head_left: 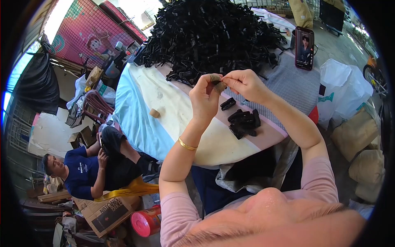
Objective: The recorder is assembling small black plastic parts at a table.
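Over the cloth-covered table, my left hand (205, 99) and my right hand (249, 86) meet at their fingertips. Brownish tape (220, 87) is wrapped round the thumb and index finger of my left hand, which curl together. The thumb and finger of my right hand pinch at the left fingertips; whatever lies between them is too small to make out. Just below my hands sits a single black piece (228, 103), with a small cluster of black pieces (243, 122) nearer to me. Beyond my hands rises a large heap of black strap-like parts (214, 35).
A small tan roll (154, 113) lies on the tablecloth (181, 136). At the far right of the table a phone (304, 48) stands upright, its screen lit. White plastic bags (343, 90) stand to the right. On the left, a seated person (86, 168) holds a phone near a red bucket (146, 222).
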The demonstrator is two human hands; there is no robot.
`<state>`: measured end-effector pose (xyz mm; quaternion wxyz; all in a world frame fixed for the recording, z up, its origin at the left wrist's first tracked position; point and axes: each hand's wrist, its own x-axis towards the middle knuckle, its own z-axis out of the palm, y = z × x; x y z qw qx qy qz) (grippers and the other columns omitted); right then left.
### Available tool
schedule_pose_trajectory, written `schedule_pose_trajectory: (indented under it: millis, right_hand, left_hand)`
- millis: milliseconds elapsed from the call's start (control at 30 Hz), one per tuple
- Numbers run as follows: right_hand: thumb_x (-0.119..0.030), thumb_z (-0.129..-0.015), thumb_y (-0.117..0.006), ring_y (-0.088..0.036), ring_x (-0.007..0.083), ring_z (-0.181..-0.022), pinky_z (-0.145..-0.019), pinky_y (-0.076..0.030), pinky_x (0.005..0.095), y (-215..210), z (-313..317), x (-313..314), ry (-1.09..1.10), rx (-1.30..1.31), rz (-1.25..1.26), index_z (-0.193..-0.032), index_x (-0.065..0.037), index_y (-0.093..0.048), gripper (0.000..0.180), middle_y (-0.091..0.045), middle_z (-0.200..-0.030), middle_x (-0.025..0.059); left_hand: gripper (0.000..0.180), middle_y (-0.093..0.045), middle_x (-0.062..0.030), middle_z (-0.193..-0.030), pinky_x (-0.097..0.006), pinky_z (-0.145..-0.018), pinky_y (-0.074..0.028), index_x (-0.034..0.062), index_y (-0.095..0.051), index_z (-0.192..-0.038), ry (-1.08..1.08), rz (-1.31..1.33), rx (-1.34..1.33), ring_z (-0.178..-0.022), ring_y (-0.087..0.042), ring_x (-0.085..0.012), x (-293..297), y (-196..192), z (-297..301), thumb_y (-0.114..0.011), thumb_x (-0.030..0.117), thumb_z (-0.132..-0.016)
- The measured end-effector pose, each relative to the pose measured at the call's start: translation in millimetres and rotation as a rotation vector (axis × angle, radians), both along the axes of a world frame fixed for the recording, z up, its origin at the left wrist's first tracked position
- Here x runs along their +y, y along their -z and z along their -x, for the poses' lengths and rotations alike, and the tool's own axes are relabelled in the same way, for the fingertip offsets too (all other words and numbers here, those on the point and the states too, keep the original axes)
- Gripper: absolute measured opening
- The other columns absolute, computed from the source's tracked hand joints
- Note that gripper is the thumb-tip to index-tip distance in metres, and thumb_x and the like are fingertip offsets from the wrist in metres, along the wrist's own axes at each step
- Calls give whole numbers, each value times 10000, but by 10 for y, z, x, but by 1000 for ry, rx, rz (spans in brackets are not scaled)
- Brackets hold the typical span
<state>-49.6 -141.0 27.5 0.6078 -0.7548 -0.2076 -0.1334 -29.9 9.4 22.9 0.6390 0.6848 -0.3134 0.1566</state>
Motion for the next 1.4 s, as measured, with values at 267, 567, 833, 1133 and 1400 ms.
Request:
schedule_pose_trajectory:
  millis: [267,567,833,1133,1400]
  right_hand:
    - [-148,-785,-639,-457,36,-550,-486,-365,178,-48,-27,-114,148,-60,64,-864,6,-624,173,-525,-608,-9]
    - [-109,-771,-647,-520,41,-641,-573,-424,170,-78,-108,-270,-46,45,-59,-870,14,-617,161,-601,-723,10]
    - [-143,-795,-644,-565,81,-728,-663,-464,200,-116,-50,-305,-245,40,-150,-927,20,-617,211,-623,-776,38]
    - [-98,-818,-597,-517,53,-657,-596,-433,177,-71,-78,-242,-113,-58,-6,-894,-4,-622,123,-586,-726,6]
    - [-90,-834,-544,-492,70,-573,-534,-414,206,-90,-7,-184,-22,26,24,-833,23,-611,131,-554,-620,27]
  left_hand:
    - [478,-637,-89,-834,-246,-680,-492,2,-432,-1145,-108,-161,118,-753,-619,-131,-29,-21,-12,-657,-12,-724]
    - [572,-574,-115,-1080,-300,-744,-492,10,-421,-1172,541,-23,419,-869,-588,-199,152,-240,-19,-690,-16,-668]
    - [378,-564,-66,-948,-346,-794,-516,30,-489,-1013,794,169,665,-848,-606,-214,123,-56,-110,-697,18,-698]
    - [159,-581,-58,-810,-260,-680,-471,13,-505,-878,647,193,633,-741,-588,-155,80,2,-105,-622,77,-790]
    - [125,-609,-108,-874,-262,-730,-497,-22,-485,-918,292,92,382,-797,-606,-157,30,-22,-78,-558,-9,-817]
